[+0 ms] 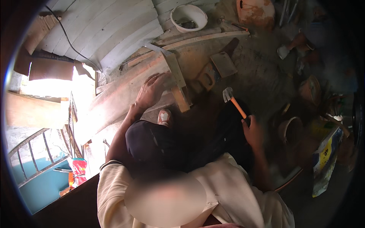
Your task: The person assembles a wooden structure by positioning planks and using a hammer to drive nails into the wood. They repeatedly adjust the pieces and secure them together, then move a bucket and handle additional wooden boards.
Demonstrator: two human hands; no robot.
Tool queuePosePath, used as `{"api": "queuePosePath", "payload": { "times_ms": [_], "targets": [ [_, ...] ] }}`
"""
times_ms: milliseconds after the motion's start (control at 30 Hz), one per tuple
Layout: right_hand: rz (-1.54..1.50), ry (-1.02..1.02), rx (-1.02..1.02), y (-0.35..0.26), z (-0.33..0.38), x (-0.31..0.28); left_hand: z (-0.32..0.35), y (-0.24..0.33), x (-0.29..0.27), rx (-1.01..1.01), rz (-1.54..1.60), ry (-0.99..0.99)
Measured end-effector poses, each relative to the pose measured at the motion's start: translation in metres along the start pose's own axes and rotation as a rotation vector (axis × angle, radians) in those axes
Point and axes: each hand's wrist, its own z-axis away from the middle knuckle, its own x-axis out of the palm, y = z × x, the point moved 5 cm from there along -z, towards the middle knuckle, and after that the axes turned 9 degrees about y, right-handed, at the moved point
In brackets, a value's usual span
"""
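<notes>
My right hand (251, 130) is closed around the dark grip of a claw hammer (238, 108). The hammer has an orange handle, and its metal head points up and to the left, above the floor. My left hand (151, 91) rests on a long wooden board (118, 98) near its far right end, fingers stretched out and close to a wooden crosspiece (175, 70). This crosspiece stands across the board's end, and its near end looks yellowish. Whether the fingertips touch the crosspiece I cannot tell.
A tool with an orange handle (207, 78) and a small wooden block (224, 64) lie beyond the crosspiece. A white basin (173, 19) stands at the back. Behind my right hand are a bowl (291, 131) and a yellow-and-blue sack (327, 155). At left is a metal railing (36, 157).
</notes>
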Motion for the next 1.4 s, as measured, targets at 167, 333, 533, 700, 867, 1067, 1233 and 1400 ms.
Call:
{"api": "queuePosePath", "payload": {
  "times_ms": [167,333,533,700,867,1067,1233,1400],
  "targets": [
    [0.013,-0.085,0.018,0.015,-0.008,0.01,0.001,0.007,0.002,0.023,-0.039,-0.074],
    [-0.025,-0.036,-0.055,0.019,-0.013,0.013,0.003,0.01,-0.003,0.025,-0.032,-0.076],
    [-0.073,-0.066,-0.011,0.023,-0.019,0.019,0.019,0.005,-0.019,-0.154,0.034,-0.048],
    [-0.129,-0.053,-0.012,0.025,-0.017,0.019,0.066,0.005,-0.071,-0.721,0.497,0.34],
    [-0.225,-0.103,0.043,0.031,-0.02,0.033,0.124,0.072,-0.116,-1.103,0.931,0.419],
    [-0.099,-0.026,-0.166,0.025,-0.035,0.035,0.117,0.138,-0.148,-0.774,0.306,0.321],
    [-0.236,-0.203,-0.057,0.009,-0.033,0.028,0.107,0.177,-0.149,-0.716,-0.162,0.319],
    [-0.247,-0.209,0.036,-0.006,-0.031,0.022,0.096,0.183,-0.148,-0.717,-0.267,0.328]
  ]
}}
